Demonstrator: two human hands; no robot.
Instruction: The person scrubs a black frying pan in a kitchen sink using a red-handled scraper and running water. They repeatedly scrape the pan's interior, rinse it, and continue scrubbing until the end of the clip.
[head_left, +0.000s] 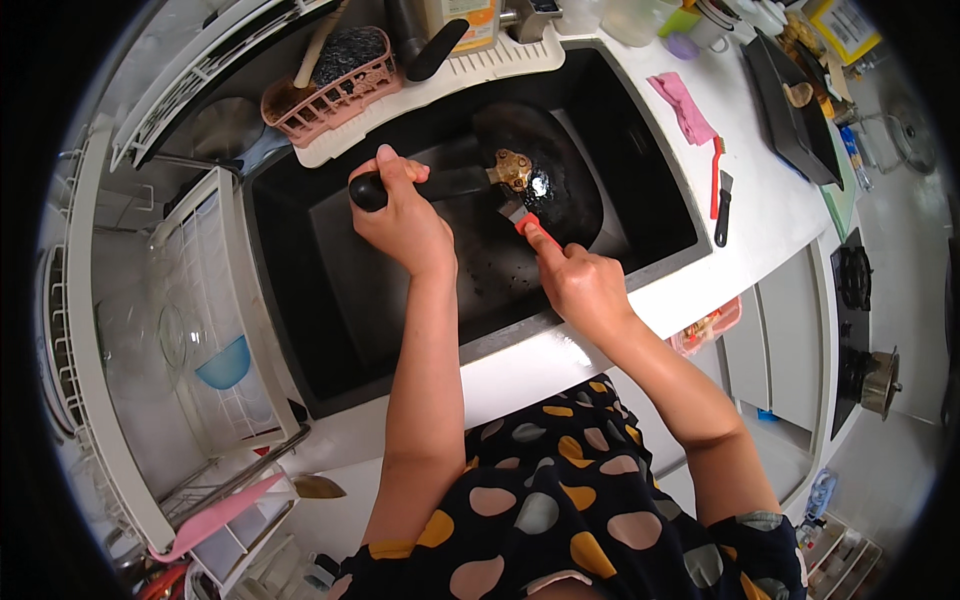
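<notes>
My left hand (401, 217) grips the black handle (457, 182) of a dark pan (566, 180), which I hold tilted inside the black sink (360, 262). A brown-stained metal bracket (514, 169) with rivets joins handle and pan. The pan's surface is wet and shiny near the bracket. In my right hand (585, 285) is a red-handled scraper (529, 223), my index finger stretched along it. Its flat metal blade (512, 210) is at the pan's edge just below the bracket; whether it touches is hard to tell. Dark flecks lie on the sink floor.
On the right counter are a pink cloth (684, 109), a red brush (717, 176), a black-handled scraper (724, 210) and a black tray (791, 112). A pink basket (337, 112) with a scouring pad and the faucet (532, 19) stand behind the sink. A dish rack (225, 300) borders its left.
</notes>
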